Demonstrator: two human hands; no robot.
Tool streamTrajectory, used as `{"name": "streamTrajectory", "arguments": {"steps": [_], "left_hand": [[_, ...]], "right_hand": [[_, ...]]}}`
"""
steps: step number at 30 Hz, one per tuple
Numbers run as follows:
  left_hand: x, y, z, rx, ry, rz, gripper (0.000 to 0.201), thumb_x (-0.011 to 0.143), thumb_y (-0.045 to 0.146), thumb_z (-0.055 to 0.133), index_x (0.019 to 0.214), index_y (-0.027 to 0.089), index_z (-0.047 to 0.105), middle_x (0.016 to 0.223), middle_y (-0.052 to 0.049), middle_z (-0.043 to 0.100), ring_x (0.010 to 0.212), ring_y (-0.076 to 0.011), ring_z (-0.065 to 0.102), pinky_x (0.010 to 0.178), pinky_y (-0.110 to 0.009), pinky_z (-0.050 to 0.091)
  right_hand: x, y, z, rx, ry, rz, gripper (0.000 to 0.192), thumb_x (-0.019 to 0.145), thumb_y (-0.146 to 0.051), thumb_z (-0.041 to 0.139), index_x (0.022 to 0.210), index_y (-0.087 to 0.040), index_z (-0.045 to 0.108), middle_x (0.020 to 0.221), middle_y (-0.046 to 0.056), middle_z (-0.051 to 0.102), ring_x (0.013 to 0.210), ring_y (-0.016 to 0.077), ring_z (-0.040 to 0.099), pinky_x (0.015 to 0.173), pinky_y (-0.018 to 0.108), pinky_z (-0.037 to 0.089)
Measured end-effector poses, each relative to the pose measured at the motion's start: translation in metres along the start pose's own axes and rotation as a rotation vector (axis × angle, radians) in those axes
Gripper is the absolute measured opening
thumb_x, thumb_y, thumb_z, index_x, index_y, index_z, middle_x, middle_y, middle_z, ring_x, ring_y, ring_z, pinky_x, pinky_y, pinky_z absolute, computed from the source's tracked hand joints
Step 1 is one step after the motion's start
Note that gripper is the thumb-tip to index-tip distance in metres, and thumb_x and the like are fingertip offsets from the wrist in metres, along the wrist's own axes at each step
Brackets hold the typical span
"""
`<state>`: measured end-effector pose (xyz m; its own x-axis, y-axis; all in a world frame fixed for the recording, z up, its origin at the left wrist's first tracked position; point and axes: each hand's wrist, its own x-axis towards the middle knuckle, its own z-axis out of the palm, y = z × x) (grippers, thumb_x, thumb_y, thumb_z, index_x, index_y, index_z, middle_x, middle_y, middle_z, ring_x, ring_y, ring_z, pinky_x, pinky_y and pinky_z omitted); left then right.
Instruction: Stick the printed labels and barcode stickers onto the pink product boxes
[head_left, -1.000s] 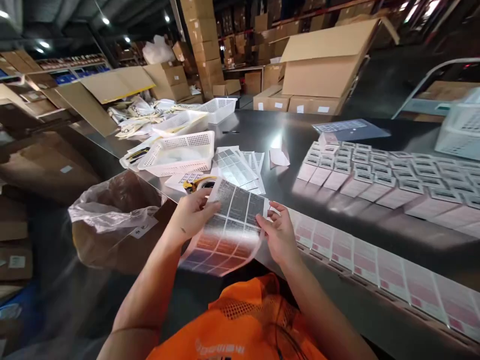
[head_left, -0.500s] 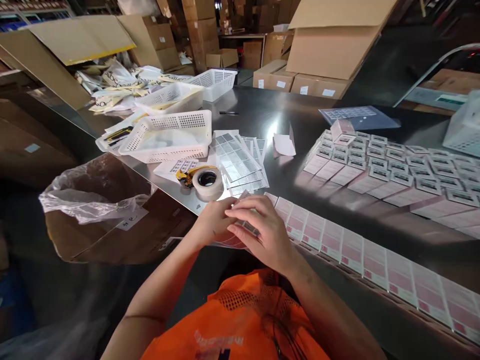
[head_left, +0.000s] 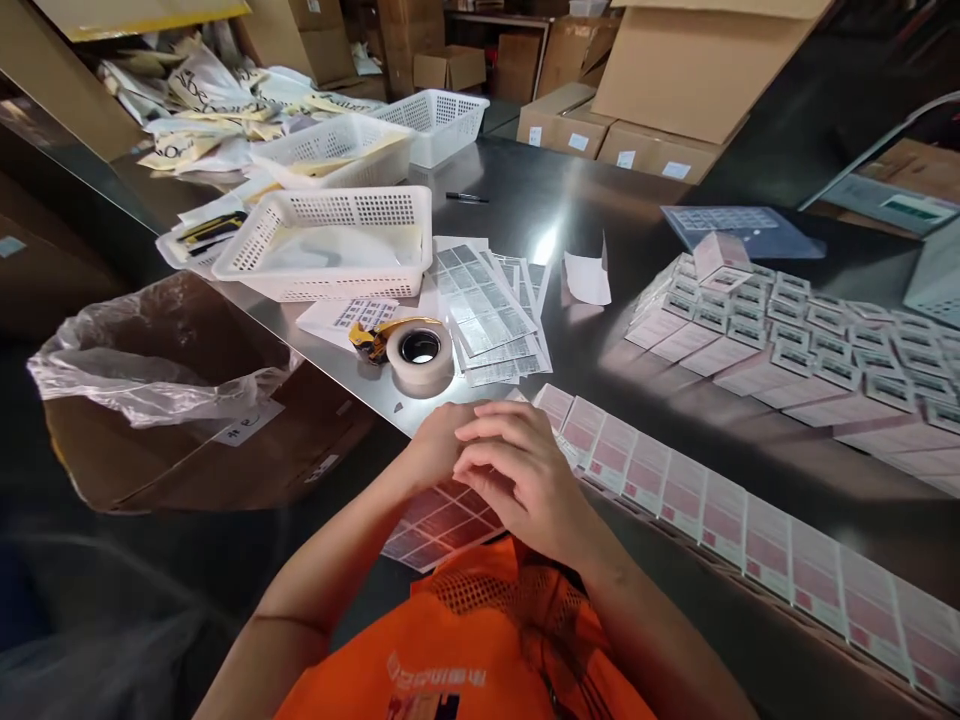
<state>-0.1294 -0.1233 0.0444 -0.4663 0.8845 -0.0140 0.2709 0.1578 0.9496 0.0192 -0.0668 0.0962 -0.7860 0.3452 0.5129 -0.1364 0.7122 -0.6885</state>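
Hands meet over the label sheet, on the near side of the tape roll!
The left hand (head_left: 444, 447) covers part of the label sheet (head_left: 439, 522), its fingertips hidden, so whether it grips I cannot tell; the right hand (head_left: 521, 480) curves its fingers over it, pinch unreadable too. From the tape roll (head_left: 421, 362), loose sheets (head_left: 484, 305) lie just right, the row of boxes (head_left: 679, 485) farther right and nearer. The danger, I'd judge: uneven finger pressure could crease that sheet, and a bumped right wrist could skew the row.

The orange top (head_left: 487, 640) has mesh (head_left: 472, 592) and pale lettering (head_left: 435, 675).
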Motion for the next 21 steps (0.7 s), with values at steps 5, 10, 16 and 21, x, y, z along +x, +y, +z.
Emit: {"name": "streamTrajectory", "arguments": {"steps": [5,10,16,21], "left_hand": [[-0.008,0.003,-0.008,0.023,0.009,0.011,0.025,0.076,0.023,0.056,0.052,0.02,0.05,0.049,0.004,0.04,0.05,-0.011,0.036,0.05,-0.027,0.025],[-0.019,0.0,-0.011,-0.007,0.104,0.048,0.051,0.089,0.038,0.041,0.04,0.022,0.039,0.043,0.002,0.026,0.044,-0.0123,0.028,0.048,-0.03,0.021],[-0.025,0.018,-0.008,0.002,-0.005,0.057,0.032,0.091,0.047,0.057,0.098,0.022,0.075,0.048,0.003,0.052,0.043,-0.0113,0.04,0.046,-0.027,0.028],[-0.022,0.023,-0.008,-0.093,-0.056,0.067,0.03,0.09,0.048,0.059,0.099,0.021,0.07,0.047,0.005,0.048,0.04,-0.009,0.033,0.04,-0.025,0.023]], "right_hand": [[-0.006,0.018,-0.011,0.363,0.312,0.456,0.011,0.092,-0.035,0.066,0.092,-0.027,0.072,0.101,0.002,0.071,0.103,0.0212,0.064,0.093,0.037,0.05],[-0.011,0.03,-0.021,0.538,0.378,0.712,0.024,0.087,-0.049,0.069,0.09,-0.026,0.076,0.094,0.002,0.074,0.091,0.0199,0.064,0.078,0.031,0.05],[-0.013,0.026,-0.02,0.618,0.308,0.753,0.025,0.087,-0.049,0.069,0.093,-0.027,0.077,0.102,0.002,0.075,0.095,0.0191,0.065,0.084,0.031,0.049],[-0.007,0.024,-0.012,0.624,0.265,0.734,0.022,0.087,-0.046,0.068,0.091,-0.025,0.076,0.098,0.002,0.075,0.101,0.0207,0.066,0.093,0.034,0.049]]}}
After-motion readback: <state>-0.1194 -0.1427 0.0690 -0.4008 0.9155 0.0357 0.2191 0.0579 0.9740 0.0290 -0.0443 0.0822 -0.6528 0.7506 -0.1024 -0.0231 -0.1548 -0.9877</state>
